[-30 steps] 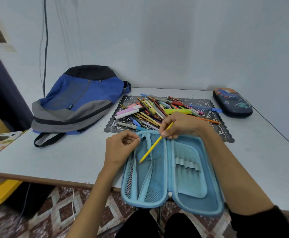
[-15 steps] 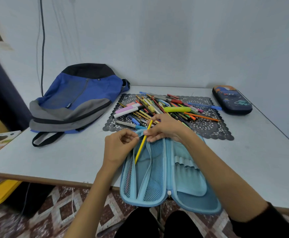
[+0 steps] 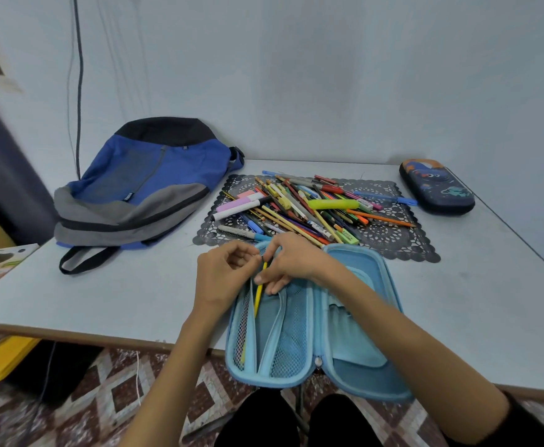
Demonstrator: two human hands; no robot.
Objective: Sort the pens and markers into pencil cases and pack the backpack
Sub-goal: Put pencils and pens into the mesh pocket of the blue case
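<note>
Head view, lower centre: I see right hand (image 3: pixel 293 262) fingers pinching yellow pencil (image 3: pixel 258 295), tip inside blue pencil case (image 3: pixel 296 380) mesh pocket (image 3: pixel 239 330); left hand (image 3: pixel 225 272) fingers gripping pocket edge.

So we've got the light blue pencil case (image 3: pixel 312 333) lying open at the near edge of the table (image 3: pixel 102 295), hanging over it a bit. Our right hand (image 3: pixel 293 262) pinches a yellow pencil (image 3: pixel 259 291) whose lower end pokes into the case's left mesh pocket. Our left hand (image 3: pixel 222 272) pinches the case's edge just beside it. Behind sits the pile of pens and markers (image 3: pixel 302 208) on a black lace mat (image 3: pixel 393 243), with the blue backpack (image 3: pixel 141 185) flat on the left and the dark pencil case (image 3: pixel 436 188) closed at far right.
</note>
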